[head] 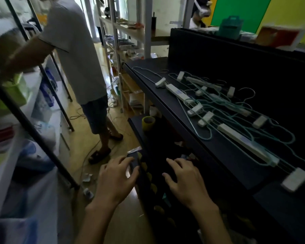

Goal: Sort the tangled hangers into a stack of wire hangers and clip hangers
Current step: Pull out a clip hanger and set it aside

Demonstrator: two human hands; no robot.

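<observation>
Hangers: a tangled heap of teal wire hangers (236, 110) and hangers with white clips (205, 118) lies on the dark surface (232, 155), right of centre, running from far to near
Long white bars: one (179, 93) at the far left of the heap, another (246, 144) nearer, both lying among the teal wires
Near clip: a single white clip (295, 179) sits at the near right end of the heap, on thin dark wires
Left hand (116, 180): palm down at the bottom centre, low and left of the heap, well apart from it; fingers (130, 162) loosely spread, tips resting on a dark flat object (133, 163) at the edge of the lower shelf
Right hand (185, 182): palm down beside the left, over the dark lower shelf (148, 138); fingers spread wide, holding nothing, not touching any hanger
Tape roll: a yellow roll (148, 122) stands on the lower shelf, far of the hands
Other person: someone in a grey shirt (74, 50) and dark shorts stands on the left at a shelving rack
Floor: tan, with loose cables (99, 147) trailing across it
</observation>
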